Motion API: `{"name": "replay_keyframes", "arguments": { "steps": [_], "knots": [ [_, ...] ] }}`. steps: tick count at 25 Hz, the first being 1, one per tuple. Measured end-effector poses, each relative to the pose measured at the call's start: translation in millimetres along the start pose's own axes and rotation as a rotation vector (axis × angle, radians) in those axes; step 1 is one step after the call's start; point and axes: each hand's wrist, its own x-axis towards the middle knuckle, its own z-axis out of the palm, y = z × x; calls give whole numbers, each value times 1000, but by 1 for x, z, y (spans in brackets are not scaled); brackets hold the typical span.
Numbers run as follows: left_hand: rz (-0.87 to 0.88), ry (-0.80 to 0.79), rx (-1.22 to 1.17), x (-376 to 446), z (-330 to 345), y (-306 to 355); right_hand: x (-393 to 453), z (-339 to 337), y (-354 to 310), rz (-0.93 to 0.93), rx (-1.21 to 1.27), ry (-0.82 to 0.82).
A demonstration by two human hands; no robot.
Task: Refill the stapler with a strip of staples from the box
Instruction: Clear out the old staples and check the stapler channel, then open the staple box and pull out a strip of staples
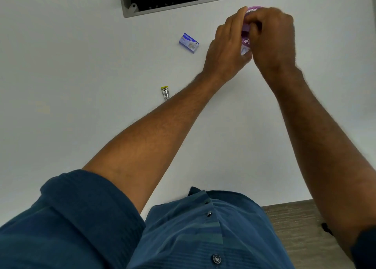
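A purple stapler (246,27) is held up over the white table (81,65) at the far right, mostly hidden between my two hands. My left hand (227,51) holds its left side with straight fingers along it. My right hand (272,36) curls over its right side and top. A blue staple box (189,43) lies shut on the table to the left of my hands. A small metal piece with a yellow end (164,92), perhaps the stapler's magazine, lies nearer to me, partly behind my left forearm.
A grey-framed open cable hatch (130,10) with a dark inside cuts into the table at the far edge. The table's near edge runs at lower right, with grey carpet (295,228) beyond it.
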Motion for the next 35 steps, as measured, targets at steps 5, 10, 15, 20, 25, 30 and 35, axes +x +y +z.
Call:
{"name": "replay_keyframes", "arguments": {
  "steps": [5, 10, 15, 20, 25, 30, 35],
  "knots": [
    [130, 53, 189, -42, -36, -31, -42, 4, -5, -112, 236, 438],
    [-23, 190, 220, -105, -86, -93, -109, 56, -16, -94, 401, 284],
    [-162, 257, 301, -141, -113, -144, -143, 114, -29, -33, 251, -156],
    [-128, 181, 563, -156, -111, -161, -104, 135, -38, -66, 250, -104],
    [-133, 195, 624, -155, -109, -160, -56, 148, -49, -36, 277, -25],
    [-148, 187, 629, -155, -108, -160, -30, 153, -55, -39, 303, 30],
    [-148, 189, 625, -155, -108, -161, -23, 154, -55, -50, 259, 62]
  ]
}}
